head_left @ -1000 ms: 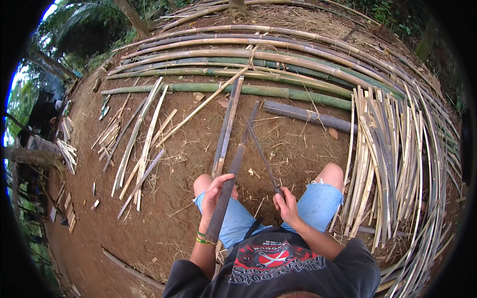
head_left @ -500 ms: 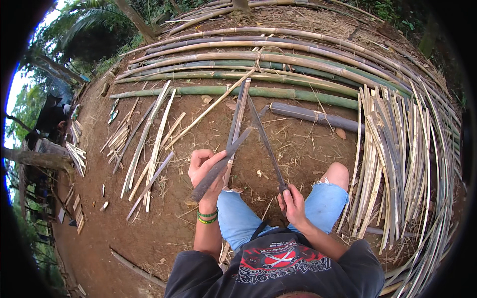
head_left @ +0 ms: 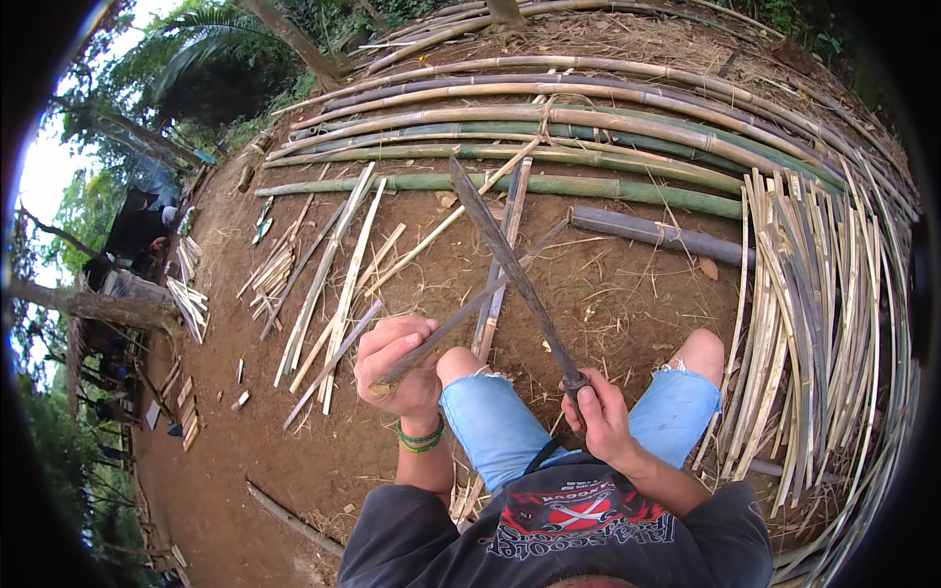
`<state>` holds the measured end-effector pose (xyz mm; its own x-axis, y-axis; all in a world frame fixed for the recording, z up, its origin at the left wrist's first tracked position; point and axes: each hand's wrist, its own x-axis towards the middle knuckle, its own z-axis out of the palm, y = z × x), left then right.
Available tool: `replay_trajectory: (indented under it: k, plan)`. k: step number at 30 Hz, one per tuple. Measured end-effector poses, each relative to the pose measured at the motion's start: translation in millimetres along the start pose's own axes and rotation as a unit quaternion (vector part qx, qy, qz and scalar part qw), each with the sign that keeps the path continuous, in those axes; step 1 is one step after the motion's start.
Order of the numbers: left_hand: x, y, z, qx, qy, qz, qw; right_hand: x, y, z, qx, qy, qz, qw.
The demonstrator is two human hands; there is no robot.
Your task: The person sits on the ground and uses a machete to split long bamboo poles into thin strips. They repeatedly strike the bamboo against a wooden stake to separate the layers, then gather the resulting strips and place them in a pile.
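My left hand (head_left: 397, 365) is closed around the lower end of a split bamboo strip (head_left: 441, 331), which slants up and away to the right. In my right hand (head_left: 605, 416) is the handle of a long dark machete (head_left: 529, 292), its blade pointing up to the left. The blade crosses the strip in view; whether the two touch I cannot tell. Beyond my knees, a pair of split bamboo lengths (head_left: 502, 257) lies under the crossing.
Long bamboo poles (head_left: 667, 196) lie across the ground ahead. A large pile of split strips (head_left: 784, 323) is at my right, with smaller bundles (head_left: 333, 284) to the left. A short dark bamboo piece (head_left: 657, 233) rests before the poles. A tree trunk (head_left: 98, 309) stands far left.
The machete has swung up and left, from beside the strip to across it. My left hand has turned the strip so that it leans farther right.
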<state>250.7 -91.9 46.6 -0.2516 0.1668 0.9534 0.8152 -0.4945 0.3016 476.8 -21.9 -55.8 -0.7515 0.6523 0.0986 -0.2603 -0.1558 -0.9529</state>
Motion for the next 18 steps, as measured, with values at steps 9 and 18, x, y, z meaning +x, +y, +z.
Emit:
replay_trajectory:
  k: [9, 18]
  plan:
    - [19.4, 4.0, 7.6, 0.104, -0.078, 0.053, 0.990, 9.5, -68.8, 11.2, -0.023, -0.040, -0.148, 0.988]
    - [24.2, 0.8, 6.9, 0.090, -0.091, 0.037, 0.991, 14.5, -45.8, 14.1, -0.084, -0.050, -0.032, 0.995]
